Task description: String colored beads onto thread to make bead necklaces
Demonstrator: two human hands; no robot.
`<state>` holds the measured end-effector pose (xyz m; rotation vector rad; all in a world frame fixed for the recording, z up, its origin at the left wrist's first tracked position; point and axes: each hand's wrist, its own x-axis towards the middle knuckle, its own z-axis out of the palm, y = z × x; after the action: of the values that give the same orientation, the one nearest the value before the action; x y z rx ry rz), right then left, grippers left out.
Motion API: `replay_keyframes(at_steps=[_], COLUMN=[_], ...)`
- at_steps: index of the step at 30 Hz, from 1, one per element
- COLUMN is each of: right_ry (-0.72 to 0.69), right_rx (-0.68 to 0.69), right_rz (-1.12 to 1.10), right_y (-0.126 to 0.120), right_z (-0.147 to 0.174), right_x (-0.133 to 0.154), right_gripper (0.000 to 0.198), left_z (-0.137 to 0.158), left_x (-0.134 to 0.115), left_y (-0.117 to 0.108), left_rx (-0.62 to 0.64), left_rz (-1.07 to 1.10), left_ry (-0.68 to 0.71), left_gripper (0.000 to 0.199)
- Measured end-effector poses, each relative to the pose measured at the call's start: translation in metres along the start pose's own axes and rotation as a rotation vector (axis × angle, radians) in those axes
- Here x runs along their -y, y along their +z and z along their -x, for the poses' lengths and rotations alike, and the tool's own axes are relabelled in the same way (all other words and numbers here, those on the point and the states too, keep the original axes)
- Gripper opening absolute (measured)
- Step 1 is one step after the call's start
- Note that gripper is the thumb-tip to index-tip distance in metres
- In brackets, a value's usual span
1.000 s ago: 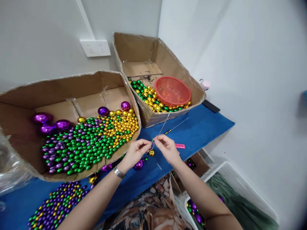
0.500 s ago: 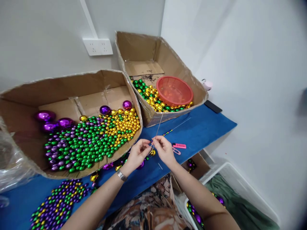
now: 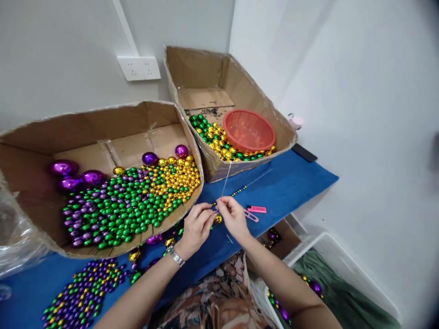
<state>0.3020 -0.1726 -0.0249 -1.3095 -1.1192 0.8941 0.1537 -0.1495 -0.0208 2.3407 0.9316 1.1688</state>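
Left hand (image 3: 197, 227) lower now, tight on thread (image 3: 226, 180) with right hand (image 3: 234, 220), pink loop (image 3: 256, 220) near, box (image 3: 219, 171) beyond.

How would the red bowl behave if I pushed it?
The bowl is probably light and slightly flexible, since it looks thin and see-through. It could also shift or tilt fairly easily, as loose round beads crowd against it and would likely roll.
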Motion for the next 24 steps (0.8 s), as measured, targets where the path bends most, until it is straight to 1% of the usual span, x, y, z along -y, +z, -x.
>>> replay_keyframes(at_steps=[2,4,8,11,13,19,22,24], right_ry=[-0.002,0.01,0.084,0.157,0.192,0.216,0.205,0.181], right_rx=[0.009,0.001,-0.033,-0.034,-0.028,-0.023,0.013,0.029], right_rz=[0.005,0.002,-0.074,-0.164,-0.18,-0.175,-0.173,-0.161], right_y=[-0.001,-0.004,-0.014,-0.022,-0.025,-0.03,-0.03,-0.029], right_z=[0.001,0.0,-0.007,-0.012,-0.013,-0.007,-0.001,0.003], right_x=[-0.001,-0.001,0.0,0.002,0.003,0.005,0.007,0.01], right_gripper=[0.024,0.026,0.028,0.032,0.035,0.036,0.033,0.03], left_z=[0.002,0.009,0.033,0.054,0.067,0.096,0.105,0.106], left_x=[0.0,0.001,0.0,-0.003,-0.005,-0.016,-0.02,-0.022], left_y=[-0.004,-0.009,-0.017,-0.021,-0.023,-0.022,-0.02,-0.019], left_rx=[0.054,0.127,0.293,0.418,0.465,0.561,0.563,0.532], left_rz=[-0.051,-0.153,-0.364,-0.43,-0.441,-0.407,-0.387,-0.369], left_ry=[0.046,0.113,0.262,0.366,0.406,0.431,0.422,0.373], left_gripper=[0.009,0.01,0.017,0.019,0.018,0.013,0.008,0.007])
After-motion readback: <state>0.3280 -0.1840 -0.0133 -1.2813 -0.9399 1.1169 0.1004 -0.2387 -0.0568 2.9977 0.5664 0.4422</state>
